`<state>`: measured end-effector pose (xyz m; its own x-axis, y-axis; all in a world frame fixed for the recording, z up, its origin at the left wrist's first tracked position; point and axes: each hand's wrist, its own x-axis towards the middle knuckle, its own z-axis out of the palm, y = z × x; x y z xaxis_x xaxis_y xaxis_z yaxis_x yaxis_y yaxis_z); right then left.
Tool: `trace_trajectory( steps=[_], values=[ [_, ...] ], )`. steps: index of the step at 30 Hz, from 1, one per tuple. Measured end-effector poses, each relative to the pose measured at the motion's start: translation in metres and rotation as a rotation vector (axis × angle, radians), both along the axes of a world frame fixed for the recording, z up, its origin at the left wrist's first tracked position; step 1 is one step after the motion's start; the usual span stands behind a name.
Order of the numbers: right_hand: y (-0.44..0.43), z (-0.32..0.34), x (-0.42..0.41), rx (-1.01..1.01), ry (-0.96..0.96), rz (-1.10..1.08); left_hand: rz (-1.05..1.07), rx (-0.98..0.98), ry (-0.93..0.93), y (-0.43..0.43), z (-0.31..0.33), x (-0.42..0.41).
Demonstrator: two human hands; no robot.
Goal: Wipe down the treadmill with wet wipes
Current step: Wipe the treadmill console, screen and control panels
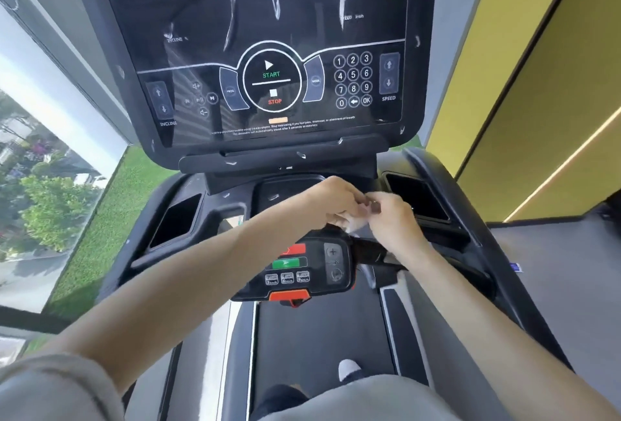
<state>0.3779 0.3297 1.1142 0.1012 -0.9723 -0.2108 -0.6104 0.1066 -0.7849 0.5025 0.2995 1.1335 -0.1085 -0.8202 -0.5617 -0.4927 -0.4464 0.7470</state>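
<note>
Treadmill (pixel 319 336) below me: my left hand (pixel 336 198) and right hand (pixel 393 219) both pinch a small wipe (pixel 353 225); opening it, I think, wiping next.

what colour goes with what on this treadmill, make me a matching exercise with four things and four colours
Things:
1. START word
2. STOP word
3. wall panel
4. safety clip

Colours:
a. yellow
b. orange
c. green
d. red

Pairs: 1-c, 2-d, 3-a, 4-b
</note>
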Motion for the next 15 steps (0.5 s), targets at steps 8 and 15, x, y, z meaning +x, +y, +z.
trace_trajectory(
  steps=[8,15],
  values=[
    [0.059,0.028,-0.016,-0.054,-0.353,-0.428,0.029,-0.028,0.400,0.024,0.027,-0.013],
    [0.183,0.007,-0.028,-0.014,-0.681,-0.877,-0.330,0.120,0.396,0.104,0.005,-0.067]
  ],
)
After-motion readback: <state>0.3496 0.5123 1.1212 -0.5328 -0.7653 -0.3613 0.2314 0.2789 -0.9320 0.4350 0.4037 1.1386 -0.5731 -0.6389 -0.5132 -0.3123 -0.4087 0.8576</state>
